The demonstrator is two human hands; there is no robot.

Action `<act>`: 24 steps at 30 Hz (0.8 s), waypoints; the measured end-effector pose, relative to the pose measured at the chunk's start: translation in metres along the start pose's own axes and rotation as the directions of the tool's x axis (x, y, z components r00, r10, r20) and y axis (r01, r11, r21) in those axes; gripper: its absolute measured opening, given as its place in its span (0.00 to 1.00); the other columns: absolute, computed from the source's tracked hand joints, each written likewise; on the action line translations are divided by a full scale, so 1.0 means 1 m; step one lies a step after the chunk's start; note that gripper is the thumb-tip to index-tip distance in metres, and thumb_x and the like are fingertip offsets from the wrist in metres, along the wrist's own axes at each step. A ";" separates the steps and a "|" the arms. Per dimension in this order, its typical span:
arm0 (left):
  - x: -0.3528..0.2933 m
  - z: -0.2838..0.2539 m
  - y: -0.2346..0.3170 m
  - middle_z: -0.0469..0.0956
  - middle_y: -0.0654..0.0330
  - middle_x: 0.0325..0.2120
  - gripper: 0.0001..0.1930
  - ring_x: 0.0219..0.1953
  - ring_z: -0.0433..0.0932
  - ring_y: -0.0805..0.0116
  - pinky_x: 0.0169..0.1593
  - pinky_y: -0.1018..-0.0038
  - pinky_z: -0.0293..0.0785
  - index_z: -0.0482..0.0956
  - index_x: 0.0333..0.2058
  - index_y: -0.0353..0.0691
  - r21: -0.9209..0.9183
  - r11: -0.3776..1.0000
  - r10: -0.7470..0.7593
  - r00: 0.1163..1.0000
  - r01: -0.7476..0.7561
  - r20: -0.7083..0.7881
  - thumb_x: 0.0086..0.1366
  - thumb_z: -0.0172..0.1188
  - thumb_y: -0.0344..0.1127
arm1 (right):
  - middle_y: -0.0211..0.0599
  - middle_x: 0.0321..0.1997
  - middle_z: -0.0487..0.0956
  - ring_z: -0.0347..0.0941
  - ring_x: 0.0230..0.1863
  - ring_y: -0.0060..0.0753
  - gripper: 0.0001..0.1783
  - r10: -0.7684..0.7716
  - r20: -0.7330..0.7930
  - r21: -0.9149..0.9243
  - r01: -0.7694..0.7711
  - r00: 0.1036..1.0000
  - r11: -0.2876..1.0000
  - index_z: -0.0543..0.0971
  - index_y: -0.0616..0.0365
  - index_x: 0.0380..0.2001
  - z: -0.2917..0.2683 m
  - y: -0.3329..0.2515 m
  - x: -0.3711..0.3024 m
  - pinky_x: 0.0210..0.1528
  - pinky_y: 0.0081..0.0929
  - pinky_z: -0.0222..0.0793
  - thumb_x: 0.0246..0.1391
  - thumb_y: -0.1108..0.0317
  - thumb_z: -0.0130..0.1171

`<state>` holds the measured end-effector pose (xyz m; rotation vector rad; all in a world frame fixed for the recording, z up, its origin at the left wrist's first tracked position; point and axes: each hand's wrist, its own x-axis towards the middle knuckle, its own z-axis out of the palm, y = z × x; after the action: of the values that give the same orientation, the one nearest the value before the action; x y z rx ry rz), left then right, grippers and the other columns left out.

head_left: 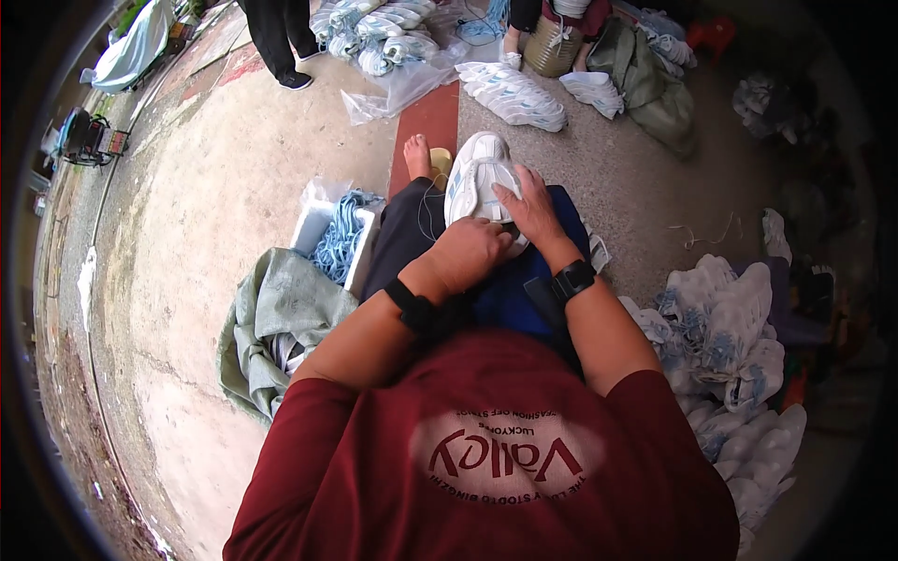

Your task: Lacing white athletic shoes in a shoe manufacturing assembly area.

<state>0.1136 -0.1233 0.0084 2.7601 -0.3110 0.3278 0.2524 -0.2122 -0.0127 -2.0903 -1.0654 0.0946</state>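
Observation:
A white sneaker (477, 178) with pale blue-grey trim lies over my lap, its toe pointing away from me. My right hand (535, 208) grips its right side, thumb across the top and fingers along the edge. Close against the near end of the sneaker, my left hand (472, 254) is closed with its fingers curled in. What those fingers pinch is hidden. A thin pale cord (423, 208) loops down beside the sneaker on the left. Under my hands is a blue cloth (510, 304) on my lap.
To my left stands a white box (363, 257) of light blue laces (341, 238), beside a grey-green sack (290, 309). White shoes (725, 327) are heaped at my right. Ahead lie a row of white shoes (514, 95), plastic-wrapped bundles (383, 33) and two people's legs (276, 37).

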 end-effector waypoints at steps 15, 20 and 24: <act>0.013 0.049 -0.023 0.65 0.49 0.50 0.19 0.54 0.61 0.50 0.55 0.61 0.57 0.69 0.45 0.35 -0.190 0.909 -0.417 0.775 0.372 -0.475 0.55 0.52 0.37 | 0.68 0.61 0.48 0.43 0.64 0.61 0.37 -0.015 0.166 0.064 0.004 0.986 0.998 0.48 0.72 0.59 0.019 0.025 -0.043 0.65 0.40 0.40 0.57 0.55 0.44; 0.011 0.048 -0.025 0.65 0.49 0.49 0.18 0.54 0.61 0.50 0.56 0.61 0.56 0.70 0.44 0.35 -0.175 0.904 -0.424 0.767 0.390 -0.481 0.56 0.51 0.37 | 0.68 0.62 0.48 0.43 0.65 0.60 0.37 0.012 0.190 0.031 -0.018 0.982 0.999 0.48 0.72 0.60 0.021 0.021 -0.039 0.65 0.38 0.40 0.57 0.54 0.44; 0.012 0.050 -0.025 0.65 0.50 0.49 0.17 0.54 0.61 0.50 0.56 0.61 0.56 0.70 0.44 0.35 -0.178 0.905 -0.423 0.767 0.387 -0.482 0.56 0.51 0.37 | 0.66 0.62 0.49 0.44 0.65 0.58 0.38 -0.021 0.175 0.033 0.015 0.984 0.999 0.48 0.72 0.60 0.021 0.024 -0.041 0.65 0.37 0.40 0.57 0.54 0.43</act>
<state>0.1403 -0.1203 -0.0419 2.4541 0.4034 0.8857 0.2337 -0.2372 -0.0536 -2.0729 -1.1784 0.2893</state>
